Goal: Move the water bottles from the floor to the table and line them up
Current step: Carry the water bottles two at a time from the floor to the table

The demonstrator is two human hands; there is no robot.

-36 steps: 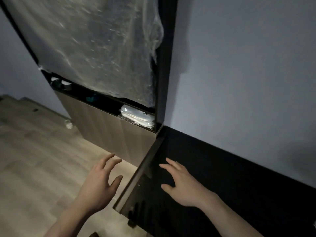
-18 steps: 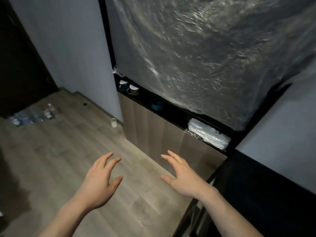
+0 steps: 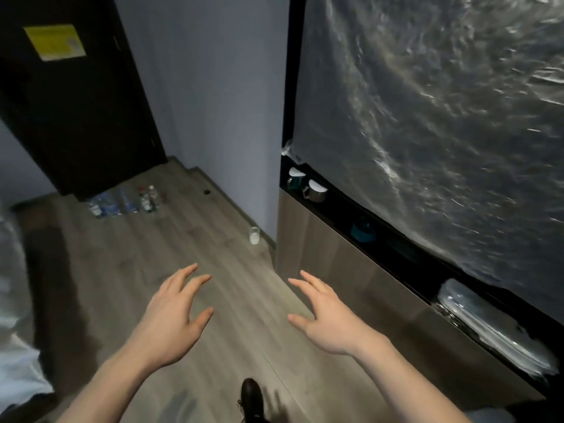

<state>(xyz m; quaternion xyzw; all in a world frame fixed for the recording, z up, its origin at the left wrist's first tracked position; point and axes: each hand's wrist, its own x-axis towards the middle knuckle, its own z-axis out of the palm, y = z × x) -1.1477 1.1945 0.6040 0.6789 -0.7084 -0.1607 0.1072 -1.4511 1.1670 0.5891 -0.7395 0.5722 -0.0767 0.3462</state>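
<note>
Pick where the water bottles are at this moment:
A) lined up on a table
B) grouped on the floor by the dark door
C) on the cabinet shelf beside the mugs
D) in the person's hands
B: the water bottles stand in a cluster on the wooden floor by the dark door, while the left hand and right hand are open and hold nothing.
</note>
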